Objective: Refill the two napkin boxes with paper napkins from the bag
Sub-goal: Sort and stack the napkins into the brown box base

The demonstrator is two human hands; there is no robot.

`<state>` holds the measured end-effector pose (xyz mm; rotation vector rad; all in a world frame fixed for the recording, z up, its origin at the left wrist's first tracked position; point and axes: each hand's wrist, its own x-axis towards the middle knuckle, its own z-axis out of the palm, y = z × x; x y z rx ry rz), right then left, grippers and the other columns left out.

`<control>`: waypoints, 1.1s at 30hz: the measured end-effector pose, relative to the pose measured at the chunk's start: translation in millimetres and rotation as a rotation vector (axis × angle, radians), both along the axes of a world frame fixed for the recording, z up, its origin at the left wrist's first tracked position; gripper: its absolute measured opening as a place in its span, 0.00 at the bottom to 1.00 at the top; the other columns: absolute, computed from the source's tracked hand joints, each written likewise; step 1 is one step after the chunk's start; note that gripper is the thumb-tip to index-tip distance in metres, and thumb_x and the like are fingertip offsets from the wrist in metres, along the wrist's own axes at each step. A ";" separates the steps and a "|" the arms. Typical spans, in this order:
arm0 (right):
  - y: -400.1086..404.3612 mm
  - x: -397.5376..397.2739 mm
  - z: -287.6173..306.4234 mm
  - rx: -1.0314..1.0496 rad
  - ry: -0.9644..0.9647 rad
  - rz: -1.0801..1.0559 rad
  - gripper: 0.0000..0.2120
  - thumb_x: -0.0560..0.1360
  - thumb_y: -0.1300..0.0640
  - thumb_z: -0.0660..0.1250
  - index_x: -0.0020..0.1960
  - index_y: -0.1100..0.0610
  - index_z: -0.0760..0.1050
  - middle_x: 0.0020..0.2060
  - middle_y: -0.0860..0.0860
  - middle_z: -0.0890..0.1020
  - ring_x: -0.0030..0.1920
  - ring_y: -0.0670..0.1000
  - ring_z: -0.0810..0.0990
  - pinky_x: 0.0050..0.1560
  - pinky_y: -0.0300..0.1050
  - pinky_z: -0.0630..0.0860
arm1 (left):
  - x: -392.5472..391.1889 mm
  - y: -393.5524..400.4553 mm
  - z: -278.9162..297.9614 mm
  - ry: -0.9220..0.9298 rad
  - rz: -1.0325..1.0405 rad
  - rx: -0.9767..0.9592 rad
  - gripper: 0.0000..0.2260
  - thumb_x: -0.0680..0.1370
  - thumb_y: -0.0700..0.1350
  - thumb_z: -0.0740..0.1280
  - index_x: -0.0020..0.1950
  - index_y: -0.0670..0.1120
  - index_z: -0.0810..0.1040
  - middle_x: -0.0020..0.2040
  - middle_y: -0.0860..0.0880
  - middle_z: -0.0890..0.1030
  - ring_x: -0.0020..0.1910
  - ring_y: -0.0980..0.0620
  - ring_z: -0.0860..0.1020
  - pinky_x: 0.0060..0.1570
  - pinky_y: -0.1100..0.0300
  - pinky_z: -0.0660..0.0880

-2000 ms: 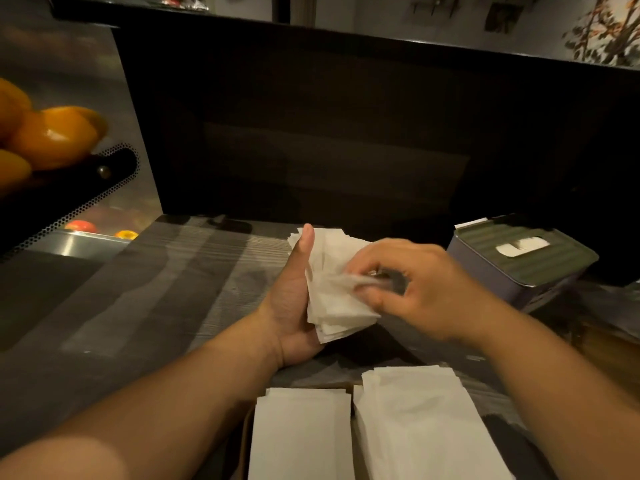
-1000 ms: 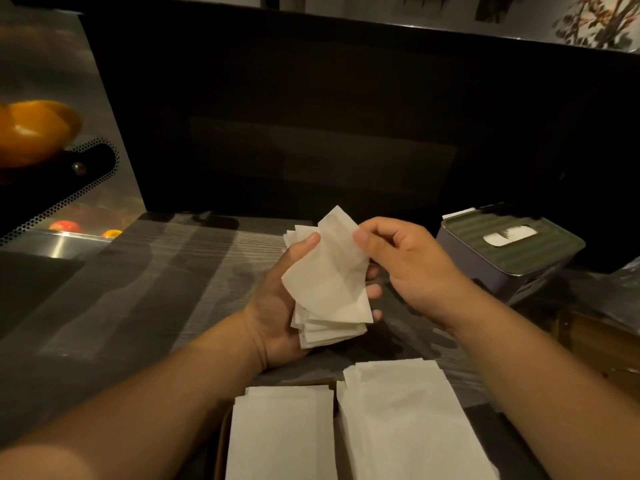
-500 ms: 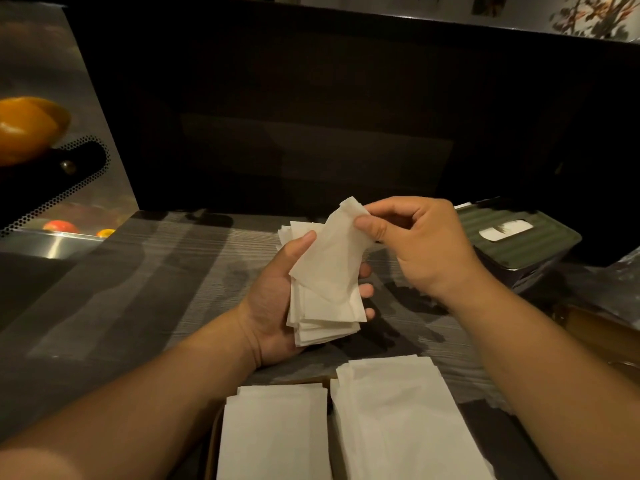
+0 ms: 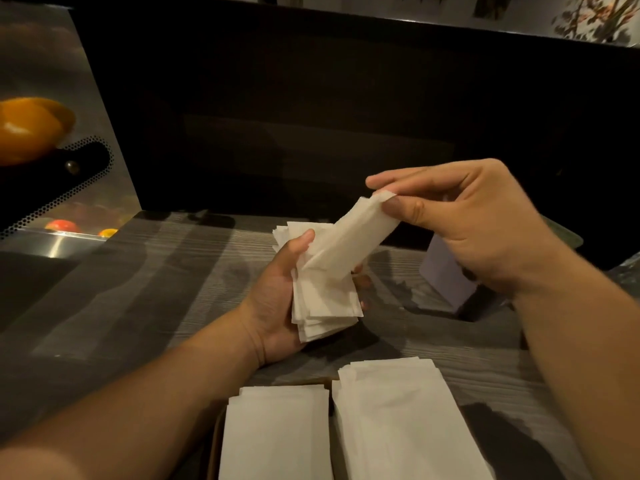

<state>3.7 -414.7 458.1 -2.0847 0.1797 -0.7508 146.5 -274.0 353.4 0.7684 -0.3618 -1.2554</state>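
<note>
Two hands over bench (image 4: 145, 299). Left hand (image 4: 277, 299), fingers curled round napkin stack (image 4: 325, 306) at centre. Right hand (image 4: 478, 223) at 2 o'clock, fingers pinched on single napkin (image 4: 349, 244). Two piles (image 4: 398, 424) at 6 o'clock.

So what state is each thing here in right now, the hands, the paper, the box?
Left hand: gripping a small stack of white paper napkins.
Right hand: pinching the top corner of one thin white napkin, peeling it up off the stack.
Two flat white napkin piles: lying side by side at the near edge.
Pale grey napkin box: mostly hidden behind the right hand; lid state not visible.
</note>
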 end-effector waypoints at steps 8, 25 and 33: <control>6.7 -20.4 28.2 0.030 0.285 0.168 0.08 0.69 0.51 0.70 0.46 0.48 0.85 0.43 0.43 0.86 0.47 0.41 0.85 0.45 0.28 0.77 | 0.8 2.0 3.1 -0.009 -0.004 0.057 0.25 0.69 0.65 0.65 0.56 0.50 0.85 0.56 0.41 0.83 0.52 0.41 0.81 0.56 0.44 0.77; 5.4 27.8 -55.3 0.096 0.254 0.127 0.26 0.76 0.52 0.73 0.70 0.36 0.70 0.66 0.33 0.73 0.69 0.43 0.74 0.53 0.44 0.83 | -1.5 7.0 -3.1 -0.129 -0.312 -0.110 0.31 0.64 0.51 0.78 0.66 0.47 0.76 0.53 0.41 0.80 0.48 0.44 0.81 0.49 0.45 0.78; -7.6 11.0 -49.6 0.287 0.342 0.167 0.31 0.73 0.66 0.75 0.69 0.43 0.72 0.55 0.48 0.85 0.58 0.50 0.84 0.53 0.51 0.84 | 1.5 9.0 2.6 -0.349 -0.362 0.005 0.26 0.71 0.38 0.70 0.68 0.48 0.73 0.60 0.41 0.79 0.60 0.40 0.78 0.57 0.46 0.78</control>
